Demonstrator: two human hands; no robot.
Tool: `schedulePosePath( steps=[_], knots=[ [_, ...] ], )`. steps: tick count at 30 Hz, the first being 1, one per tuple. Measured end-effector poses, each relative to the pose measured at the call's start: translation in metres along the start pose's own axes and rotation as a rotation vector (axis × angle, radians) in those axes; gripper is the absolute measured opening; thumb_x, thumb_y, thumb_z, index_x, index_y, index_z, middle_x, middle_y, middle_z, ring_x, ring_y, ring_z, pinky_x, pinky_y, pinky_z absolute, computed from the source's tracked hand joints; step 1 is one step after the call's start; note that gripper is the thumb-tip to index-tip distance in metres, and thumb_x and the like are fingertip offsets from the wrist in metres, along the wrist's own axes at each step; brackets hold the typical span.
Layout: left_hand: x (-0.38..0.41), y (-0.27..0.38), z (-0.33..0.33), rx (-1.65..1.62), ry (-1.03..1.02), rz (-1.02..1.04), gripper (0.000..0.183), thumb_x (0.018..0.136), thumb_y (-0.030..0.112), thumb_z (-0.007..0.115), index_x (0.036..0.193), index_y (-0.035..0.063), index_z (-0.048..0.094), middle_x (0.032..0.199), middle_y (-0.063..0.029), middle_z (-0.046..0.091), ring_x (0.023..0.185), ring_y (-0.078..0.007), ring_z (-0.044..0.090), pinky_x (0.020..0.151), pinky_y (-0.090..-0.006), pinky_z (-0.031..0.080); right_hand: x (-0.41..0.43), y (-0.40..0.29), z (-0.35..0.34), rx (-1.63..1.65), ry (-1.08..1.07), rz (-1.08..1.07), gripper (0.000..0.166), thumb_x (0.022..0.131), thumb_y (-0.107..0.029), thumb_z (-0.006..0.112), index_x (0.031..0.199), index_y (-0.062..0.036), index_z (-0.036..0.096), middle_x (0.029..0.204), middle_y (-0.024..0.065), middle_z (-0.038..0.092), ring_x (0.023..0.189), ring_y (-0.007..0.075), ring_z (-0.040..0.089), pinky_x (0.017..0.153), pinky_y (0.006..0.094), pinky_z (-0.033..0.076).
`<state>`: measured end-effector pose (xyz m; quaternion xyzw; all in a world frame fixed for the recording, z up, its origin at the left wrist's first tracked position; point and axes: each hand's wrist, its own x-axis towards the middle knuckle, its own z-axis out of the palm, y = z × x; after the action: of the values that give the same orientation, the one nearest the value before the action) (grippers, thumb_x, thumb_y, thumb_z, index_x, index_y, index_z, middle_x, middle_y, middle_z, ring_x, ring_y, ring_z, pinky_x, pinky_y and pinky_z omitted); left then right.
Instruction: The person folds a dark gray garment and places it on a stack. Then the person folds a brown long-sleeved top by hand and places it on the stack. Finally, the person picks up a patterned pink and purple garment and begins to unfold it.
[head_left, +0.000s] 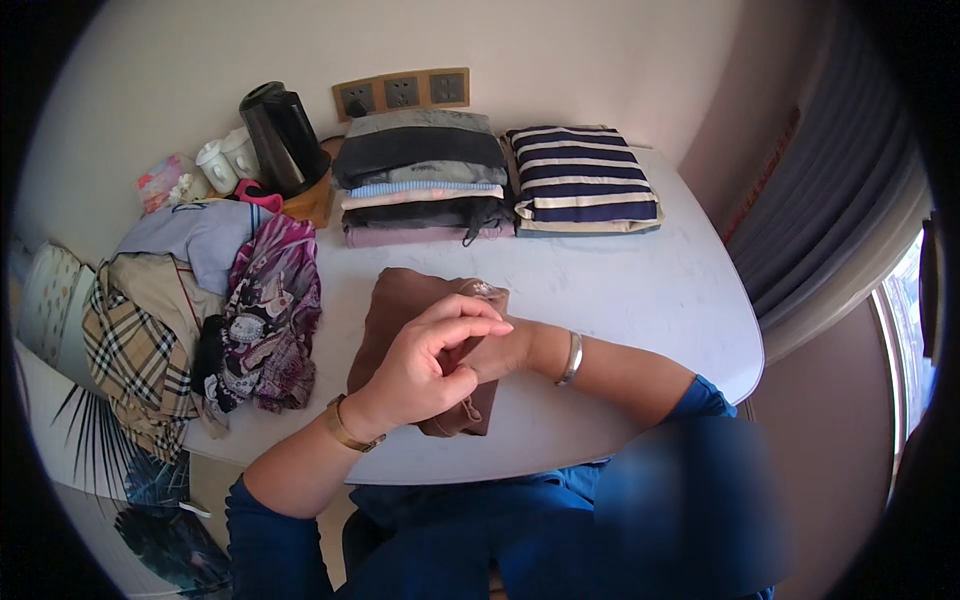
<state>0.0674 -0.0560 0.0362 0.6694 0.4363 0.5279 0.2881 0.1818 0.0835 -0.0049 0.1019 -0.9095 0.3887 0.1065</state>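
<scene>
A folded brown garment (405, 300) lies on the white marbled table (600, 300) in front of me, with a small pale decoration near its upper right corner. Over it my two hands meet. My left hand (427, 360), with a gold-coloured watch or bracelet (349, 427) at the wrist, curls across the front of the other hand. My right hand (499, 352) comes in from the right, a silver bangle (571, 360) on its wrist; its fingers are mostly hidden behind the left ones. Whether anything small sits between the hands cannot be seen.
Behind the brown garment stand a tall stack of folded clothes (420, 157) and a striped folded stack (585, 176). Loose clothes (274, 315) heap at the left, spilling over the edge. An electric kettle (281, 139) and lidded white cups (217, 165) stand at back left.
</scene>
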Motion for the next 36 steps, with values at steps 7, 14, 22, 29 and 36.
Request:
schedulePosePath(
  steps=[7, 14, 22, 29, 36],
  knots=[
    [-0.004, 0.004, -0.003, -0.057, 0.075, 0.022, 0.044, 0.083, -0.016, 0.055, 0.122, -0.0022, 0.071, 0.128, -0.0073, 0.06, 0.096, -0.007, 0.06, 0.077, -0.0208, 0.048, -0.015, 0.002, 0.016, -0.321, 0.37, -0.244, 0.018, 0.074, -0.016, 0.076, 0.092, -0.0145, 0.076, 0.096, 0.006, 0.072, 0.092, 0.03, 0.069, 0.08, 0.0447, 0.053],
    [-0.003, 0.003, 0.009, 0.051, 0.043, 0.083, 0.043, 0.076, -0.013, 0.058, 0.111, 0.0033, 0.076, 0.125, -0.0083, 0.064, 0.112, -0.0198, 0.065, 0.088, -0.0293, 0.053, -0.013, 0.001, -0.008, 0.283, -0.081, 0.304, 0.028, 0.084, -0.002, 0.071, 0.111, -0.0082, 0.071, 0.12, 0.0097, 0.066, 0.116, 0.0196, 0.062, 0.097, 0.036, 0.053],
    [-0.002, 0.0, -0.006, 0.006, 0.085, -0.009, 0.044, 0.078, -0.016, 0.053, 0.113, -0.0004, 0.073, 0.127, -0.0084, 0.062, 0.102, -0.0099, 0.063, 0.085, -0.0235, 0.051, 0.003, -0.014, 0.001, 0.071, 0.023, 0.118, 0.029, 0.077, -0.009, 0.074, 0.106, -0.0072, 0.074, 0.105, 0.0096, 0.074, 0.101, 0.0245, 0.07, 0.088, 0.0365, 0.056],
    [0.002, 0.002, -0.005, -0.021, 0.126, 0.026, 0.042, 0.077, -0.013, 0.054, 0.111, 0.0002, 0.075, 0.121, -0.0053, 0.064, 0.087, -0.0048, 0.058, 0.072, -0.0186, 0.047, -0.005, -0.013, 0.015, -0.141, 0.108, -0.085, 0.032, 0.067, -0.006, 0.073, 0.099, 0.0008, 0.072, 0.102, 0.0171, 0.073, 0.1, 0.034, 0.069, 0.085, 0.0433, 0.056],
    [-0.001, -0.005, -0.011, -0.124, 0.194, -0.02, 0.044, 0.078, -0.015, 0.053, 0.112, 0.0007, 0.075, 0.127, -0.0042, 0.062, 0.081, -0.0014, 0.054, 0.068, -0.0176, 0.043, -0.009, -0.009, 0.033, -0.26, 0.329, -0.239, 0.026, 0.072, -0.006, 0.069, 0.098, 0.0017, 0.071, 0.104, 0.0177, 0.071, 0.104, 0.0373, 0.067, 0.096, 0.0451, 0.053]
  ],
)
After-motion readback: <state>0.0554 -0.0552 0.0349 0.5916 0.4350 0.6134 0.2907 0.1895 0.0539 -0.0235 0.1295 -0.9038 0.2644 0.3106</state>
